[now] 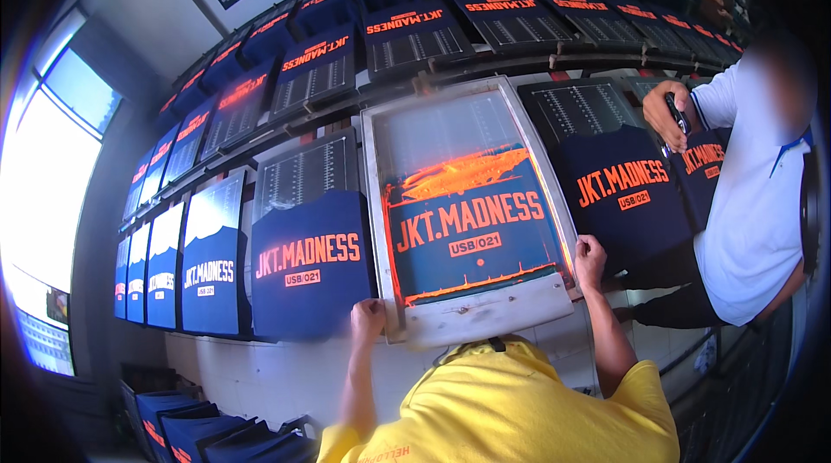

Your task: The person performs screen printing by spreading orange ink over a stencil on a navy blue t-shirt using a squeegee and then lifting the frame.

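Observation:
A screen printing frame (485,316) with a pale metal rim lies over a printing board directly in front of me. Its mesh carries bright orange ink (459,177), thickest in a band across the middle and along the edges, and orange lettering shows through over dark blue. My left hand (368,318) is closed at the frame's lower left corner. On the right side rim, near the lower corner, my right hand (590,260) is closed too. The fingertips of both hands are partly hidden.
Dark blue shirts with orange lettering (307,264) lie on boards left, right (621,182) and in rows behind (407,26). A co-worker in a pale shirt (755,195) stands close at right, a black object (678,112) in one hand. Folded dark cloth (221,433) is stacked lower left.

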`<action>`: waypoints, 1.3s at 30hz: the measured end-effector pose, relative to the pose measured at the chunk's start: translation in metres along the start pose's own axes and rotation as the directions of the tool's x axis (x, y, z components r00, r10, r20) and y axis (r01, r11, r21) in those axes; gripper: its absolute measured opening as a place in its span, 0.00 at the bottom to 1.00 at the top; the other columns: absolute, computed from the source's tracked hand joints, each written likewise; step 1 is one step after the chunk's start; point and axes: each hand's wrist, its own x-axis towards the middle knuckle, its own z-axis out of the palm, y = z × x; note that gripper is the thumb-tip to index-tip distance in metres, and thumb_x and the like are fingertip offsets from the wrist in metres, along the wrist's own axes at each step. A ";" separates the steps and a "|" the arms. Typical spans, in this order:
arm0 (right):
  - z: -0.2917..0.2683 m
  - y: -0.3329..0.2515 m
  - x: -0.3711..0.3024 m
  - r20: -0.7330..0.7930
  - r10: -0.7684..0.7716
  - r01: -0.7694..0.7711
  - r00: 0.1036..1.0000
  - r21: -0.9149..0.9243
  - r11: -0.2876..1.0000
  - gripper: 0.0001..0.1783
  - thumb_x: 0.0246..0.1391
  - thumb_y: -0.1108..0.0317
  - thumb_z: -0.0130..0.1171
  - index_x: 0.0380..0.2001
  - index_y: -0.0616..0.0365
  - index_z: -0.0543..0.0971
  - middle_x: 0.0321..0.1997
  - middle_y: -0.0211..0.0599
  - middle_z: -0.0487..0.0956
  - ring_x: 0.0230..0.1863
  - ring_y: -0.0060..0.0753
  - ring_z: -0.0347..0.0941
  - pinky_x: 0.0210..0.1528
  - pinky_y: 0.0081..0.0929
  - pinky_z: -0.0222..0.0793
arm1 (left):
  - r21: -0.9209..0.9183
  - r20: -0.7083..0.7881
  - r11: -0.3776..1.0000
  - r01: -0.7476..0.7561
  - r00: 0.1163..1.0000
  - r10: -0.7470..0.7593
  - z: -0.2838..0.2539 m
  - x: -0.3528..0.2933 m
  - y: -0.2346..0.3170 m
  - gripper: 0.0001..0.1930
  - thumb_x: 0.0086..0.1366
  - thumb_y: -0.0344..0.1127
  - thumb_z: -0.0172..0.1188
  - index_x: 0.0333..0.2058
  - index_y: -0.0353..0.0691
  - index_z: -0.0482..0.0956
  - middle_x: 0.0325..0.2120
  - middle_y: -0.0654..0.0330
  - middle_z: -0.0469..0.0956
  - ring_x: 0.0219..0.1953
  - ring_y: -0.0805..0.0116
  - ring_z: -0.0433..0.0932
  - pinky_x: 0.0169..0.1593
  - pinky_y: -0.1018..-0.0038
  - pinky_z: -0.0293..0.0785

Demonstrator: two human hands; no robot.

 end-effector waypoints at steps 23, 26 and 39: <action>0.006 0.019 0.012 0.079 0.037 -0.040 0.996 0.036 0.999 0.10 0.59 0.72 0.56 0.39 0.68 0.80 0.29 0.38 0.80 0.30 0.26 0.75 0.35 0.27 0.69 | -0.591 -0.060 0.806 0.031 0.995 -0.082 0.010 -0.014 -0.005 0.17 0.69 0.41 0.57 0.39 0.27 0.80 0.28 0.62 0.80 0.30 0.76 0.74 0.36 0.76 0.71; 0.003 0.011 0.007 0.113 0.062 -0.060 0.992 -0.020 0.998 0.10 0.58 0.72 0.56 0.39 0.68 0.81 0.28 0.35 0.79 0.30 0.22 0.72 0.35 0.24 0.68 | -0.588 -0.121 0.809 0.005 0.988 -0.094 0.005 -0.019 -0.008 0.18 0.69 0.41 0.56 0.40 0.27 0.80 0.28 0.60 0.80 0.31 0.75 0.74 0.38 0.75 0.71; 0.066 -0.113 -0.097 0.091 0.046 -0.057 0.995 0.118 0.991 0.12 0.59 0.71 0.55 0.42 0.68 0.80 0.30 0.38 0.81 0.34 0.26 0.77 0.38 0.26 0.72 | -0.639 -0.247 0.768 -0.043 0.957 -0.153 -0.117 -0.026 -0.110 0.16 0.70 0.39 0.55 0.38 0.28 0.80 0.23 0.68 0.73 0.26 0.81 0.66 0.29 0.78 0.63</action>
